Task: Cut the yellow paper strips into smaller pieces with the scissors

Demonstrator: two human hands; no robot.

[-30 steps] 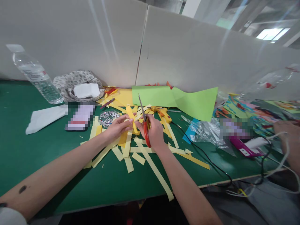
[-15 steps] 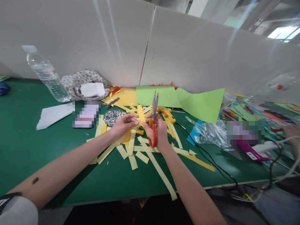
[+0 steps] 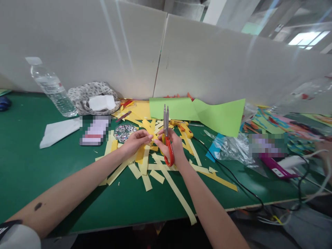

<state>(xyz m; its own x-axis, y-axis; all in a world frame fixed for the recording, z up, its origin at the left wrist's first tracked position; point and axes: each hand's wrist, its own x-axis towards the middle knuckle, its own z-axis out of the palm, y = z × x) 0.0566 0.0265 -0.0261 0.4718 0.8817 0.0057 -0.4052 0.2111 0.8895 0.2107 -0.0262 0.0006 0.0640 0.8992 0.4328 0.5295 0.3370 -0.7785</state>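
Observation:
Between the fingertips of my left hand (image 3: 136,141) and my right hand (image 3: 174,145) is a yellow paper strip (image 3: 147,126), pinched from both sides. My right hand also keeps hold of a pair of scissors (image 3: 168,147) with red handles, whose blades point up and away from me, slightly apart. Loose pale-yellow paper strips (image 3: 172,185) lie scattered under and around both hands. Just beyond my left hand sits a clear round container of small shiny beads or gems (image 3: 125,132). A yellow glue gun (image 3: 185,129) rests behind my right hand.
Green paper (image 3: 220,116) leans at the wall. On the left are a phone (image 3: 95,130), a water bottle (image 3: 53,88) and a patterned cloth bag (image 3: 90,90). Clear plastic wrap (image 3: 237,148), a magenta tool (image 3: 276,167) and a black cord (image 3: 228,169) lie on the right; another person's hand shows there.
The upper end of the yellow strip has swung left and my fingertips have drawn closer together. The scissors have shifted left with my right hand, their blades leaning slightly left. The view tilted slightly.

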